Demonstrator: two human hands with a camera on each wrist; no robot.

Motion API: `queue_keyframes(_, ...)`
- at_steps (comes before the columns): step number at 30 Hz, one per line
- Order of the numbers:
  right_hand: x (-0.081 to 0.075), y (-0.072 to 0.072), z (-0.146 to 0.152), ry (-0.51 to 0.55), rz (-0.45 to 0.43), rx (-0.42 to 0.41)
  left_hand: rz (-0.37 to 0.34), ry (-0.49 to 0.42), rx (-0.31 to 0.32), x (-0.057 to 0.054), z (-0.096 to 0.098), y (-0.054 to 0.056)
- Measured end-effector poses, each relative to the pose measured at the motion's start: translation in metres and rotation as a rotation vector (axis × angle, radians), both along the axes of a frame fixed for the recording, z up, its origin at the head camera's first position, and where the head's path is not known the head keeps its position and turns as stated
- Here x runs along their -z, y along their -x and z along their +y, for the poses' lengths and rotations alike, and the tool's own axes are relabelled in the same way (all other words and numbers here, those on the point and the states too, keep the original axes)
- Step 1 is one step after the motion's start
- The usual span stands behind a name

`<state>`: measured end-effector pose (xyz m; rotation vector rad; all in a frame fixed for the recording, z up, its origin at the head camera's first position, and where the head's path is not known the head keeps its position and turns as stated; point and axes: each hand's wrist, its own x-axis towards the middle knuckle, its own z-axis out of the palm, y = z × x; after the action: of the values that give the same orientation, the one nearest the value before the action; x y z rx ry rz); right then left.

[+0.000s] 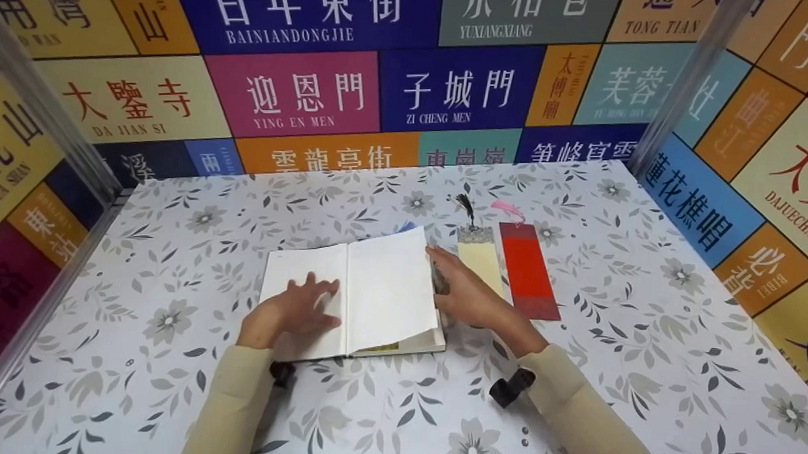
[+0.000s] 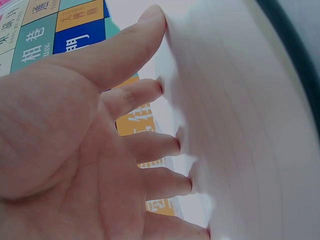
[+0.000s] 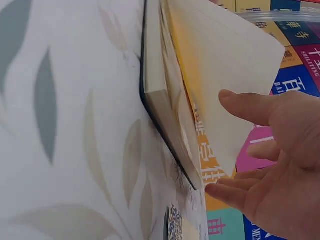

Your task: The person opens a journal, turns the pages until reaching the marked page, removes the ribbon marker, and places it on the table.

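Observation:
An open book with blank white pages lies on the table. My left hand rests on its left page with fingers spread; in the left wrist view, the fingertips touch the paper. A page on the right side stands lifted off the pages below. Beside its outer edge is my right hand, and in the right wrist view the thumb lies against that page with the fingers extended. Something yellow shows beneath the lifted page. A bit of blue tassel sticks out past the book's top edge.
To the right lie a cream bookmark with a black tassel, partly behind the right hand, and a red bookmark with a pink tassel. A floral cloth covers the table. Colourful lettered panels stand around it.

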<state>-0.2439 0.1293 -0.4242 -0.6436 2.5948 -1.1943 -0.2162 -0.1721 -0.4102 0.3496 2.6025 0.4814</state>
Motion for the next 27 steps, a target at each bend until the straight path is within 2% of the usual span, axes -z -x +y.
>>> queue_keyframes(5,0.0,0.004,0.002,0.226,-0.148,0.012,-0.023,-0.005,-0.032,0.002,0.0,0.001)
queue_keyframes(12,0.002,0.011,0.006,0.416,-0.252,0.013,-0.02,-0.01,-0.025,0.001,0.0,0.001)
queue_keyframes(18,0.001,0.013,0.007,0.497,-0.361,0.077,-0.006,-0.014,-0.019,0.002,-0.001,0.001)
queue_keyframes(27,0.005,0.009,0.002,0.526,-0.468,0.146,-0.013,-0.048,-0.028,0.001,-0.002,0.0)
